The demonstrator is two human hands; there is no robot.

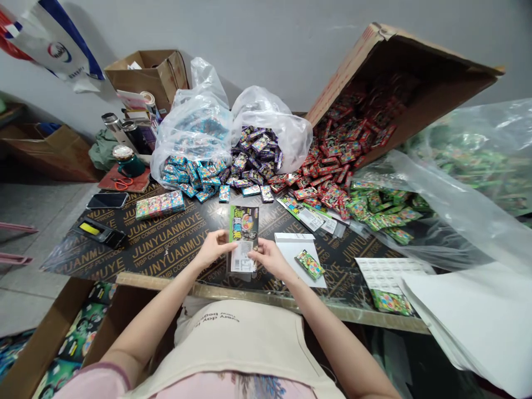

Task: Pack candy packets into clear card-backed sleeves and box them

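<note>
A clear plastic packet (243, 233) with a printed black, green and white front stands between my hands, over the table's front part. My left hand (215, 247) pinches its left edge, thumb lying on the front. On the opposite edge, my right hand (269, 257) grips it with thumb and fingers. Just right of that hand, a green printed packet (310, 265) rests on a white sheet (291, 248). Beyond, similar flat printed packets (305, 215) lie overlapping. Small blue (224, 193) and purple boxes (266, 194) stand behind the held packet.
Plastic bags spill blue packs (195, 176) and purple packs (260, 145). A tilted carton (353, 72) pours red packs (332, 160); green packs (382, 208) lie at right. A phone (107, 200), a black tape-cutter-like tool (100, 231), red scissors (123, 183) and white paper (474, 316) flank the work area.
</note>
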